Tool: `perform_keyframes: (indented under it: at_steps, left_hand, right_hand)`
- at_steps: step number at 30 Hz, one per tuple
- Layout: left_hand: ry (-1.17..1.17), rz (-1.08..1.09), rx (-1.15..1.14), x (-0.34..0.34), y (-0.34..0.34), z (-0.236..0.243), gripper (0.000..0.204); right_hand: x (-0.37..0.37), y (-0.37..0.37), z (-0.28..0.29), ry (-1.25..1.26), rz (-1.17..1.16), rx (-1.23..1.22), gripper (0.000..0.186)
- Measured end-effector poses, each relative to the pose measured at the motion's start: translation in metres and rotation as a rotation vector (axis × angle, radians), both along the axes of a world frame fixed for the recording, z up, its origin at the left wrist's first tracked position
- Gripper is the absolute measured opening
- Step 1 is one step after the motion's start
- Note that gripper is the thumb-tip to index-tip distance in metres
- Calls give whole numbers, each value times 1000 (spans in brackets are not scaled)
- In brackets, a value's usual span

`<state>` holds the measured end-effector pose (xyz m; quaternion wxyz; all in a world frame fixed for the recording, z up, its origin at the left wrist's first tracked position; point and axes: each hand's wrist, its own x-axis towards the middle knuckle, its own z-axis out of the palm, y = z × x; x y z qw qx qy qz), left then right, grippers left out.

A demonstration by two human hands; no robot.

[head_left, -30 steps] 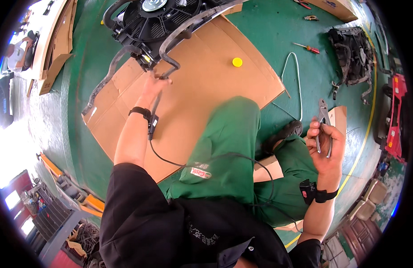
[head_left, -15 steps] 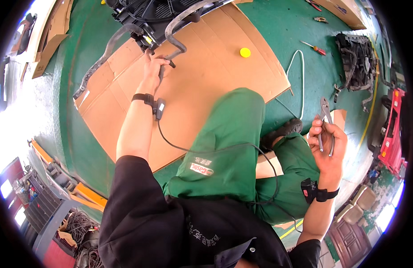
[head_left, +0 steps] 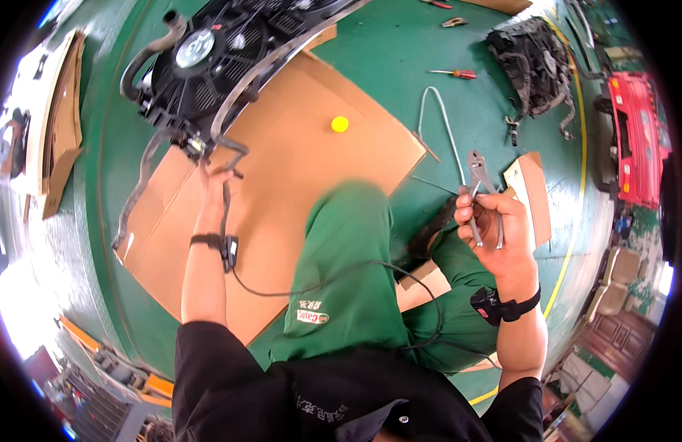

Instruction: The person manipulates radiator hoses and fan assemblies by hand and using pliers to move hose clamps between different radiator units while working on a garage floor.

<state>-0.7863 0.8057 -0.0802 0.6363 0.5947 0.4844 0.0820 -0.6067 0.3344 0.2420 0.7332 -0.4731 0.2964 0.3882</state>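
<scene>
My left hand (head_left: 212,186) reaches to the lower end of a black radiator fan assembly (head_left: 219,62), fingers closed among its fittings and hose ends; what exactly they grip is unclear. A bent grey hose (head_left: 230,110) runs beside it, and another hose (head_left: 140,188) hangs off leftward over a cardboard sheet (head_left: 274,140). Slip-joint pliers (head_left: 478,168) are held upright in my right hand (head_left: 495,228), above my green-trousered leg. A round yellow cap (head_left: 340,124) lies on the cardboard.
At right on the green floor are a screwdriver (head_left: 462,74), more pliers (head_left: 454,22), a bent white tube (head_left: 448,121), a dark dirty assembly (head_left: 532,66) and red bodywork (head_left: 634,136). Cardboard boxes (head_left: 61,125) stand at left; orange equipment (head_left: 86,339) is at lower left.
The camera view has shifted, bringing more of the fan assembly into sight. My left hand's fingers have shifted slightly at the fittings; my right hand still holds the pliers.
</scene>
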Motion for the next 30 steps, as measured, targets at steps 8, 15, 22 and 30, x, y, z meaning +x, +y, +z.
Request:
perform_keyframes:
  at_steps: [8,15,22,30]
  left_hand:
    - [231,-368,1117,18,-87,44,65]
    - [194,-833,1079,89,-137,39,60]
    - [67,-750,1472,184,-80,97,57]
    - [393,-1366,810,151,-137,-8,120]
  right_hand:
    - [9,-12,21,-139,-155,-38,25]
    - [2,-2,19,-86,-112,-3,25]
    - [-6,-14,10,-7,-176,-113,14]
    - [-3,-8,-2,-98,-49,33,15]
